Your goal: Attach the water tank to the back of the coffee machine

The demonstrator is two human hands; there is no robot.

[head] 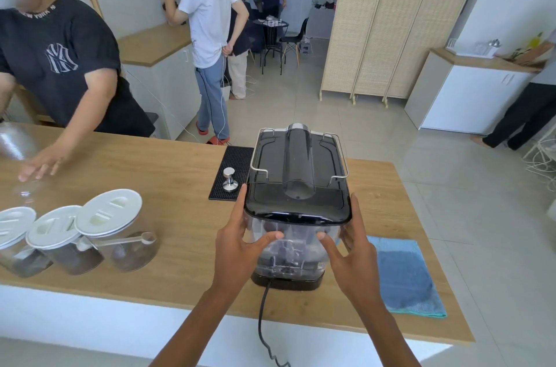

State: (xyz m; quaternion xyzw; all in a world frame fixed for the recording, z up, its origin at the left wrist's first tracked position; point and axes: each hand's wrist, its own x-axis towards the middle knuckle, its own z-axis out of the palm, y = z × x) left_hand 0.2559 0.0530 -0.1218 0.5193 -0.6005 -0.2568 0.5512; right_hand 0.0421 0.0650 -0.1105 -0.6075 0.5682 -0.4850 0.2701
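Observation:
The black coffee machine (298, 162) stands on the wooden counter (168, 174) with its back toward me. The clear water tank (293, 249), topped by a dark lid, sits against that back, upright above the machine's black base. My left hand (240, 243) holds the tank's left side, thumb across its rear face and fingers up by the lid. My right hand (352, 249) holds the right side the same way. A black power cord (261, 318) runs from the base down over the counter's front edge.
A metal tamper (230, 179) stands on a black rubber mat (232, 172) left of the machine. Three lidded glass jars (90, 231) sit at the left. A blue cloth (403, 273) lies at the right. A person in a black T-shirt (60, 66) leans over the counter's far left.

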